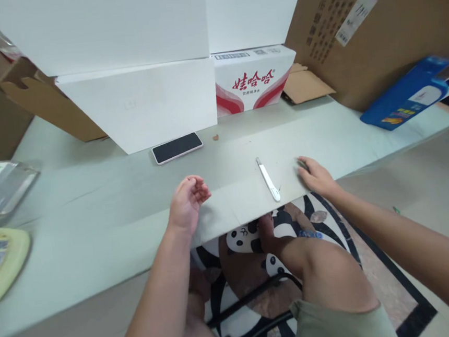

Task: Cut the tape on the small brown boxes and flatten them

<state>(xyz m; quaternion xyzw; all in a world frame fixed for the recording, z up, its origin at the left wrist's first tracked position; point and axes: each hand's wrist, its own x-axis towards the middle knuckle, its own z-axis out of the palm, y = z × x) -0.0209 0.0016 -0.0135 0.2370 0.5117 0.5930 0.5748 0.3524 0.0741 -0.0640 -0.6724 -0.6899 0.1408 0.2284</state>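
Observation:
My left hand [190, 202] hovers over the front edge of the table, its fingers loosely bent and nothing visible in them. At the right, my right hand [316, 177] rests by the table edge with thumb and fingers close together. A small dark patch shows between them; blur hides whether it is an object or shadow. Between my hands lies a slim white utility knife [268, 179], its metal tip pointing away from me. Farther back, a smartphone [177, 148] with a dark screen lies flat against the foot of a white box [144, 104].
A pale green cloth covers the table [93, 201]. Behind stand a red-and-white carton [254, 82] and a large brown cardboard box [354, 36]. A blue bottle [407, 95] leans at right. A clear package [9, 187] and a yellow pack [4, 256] lie at left.

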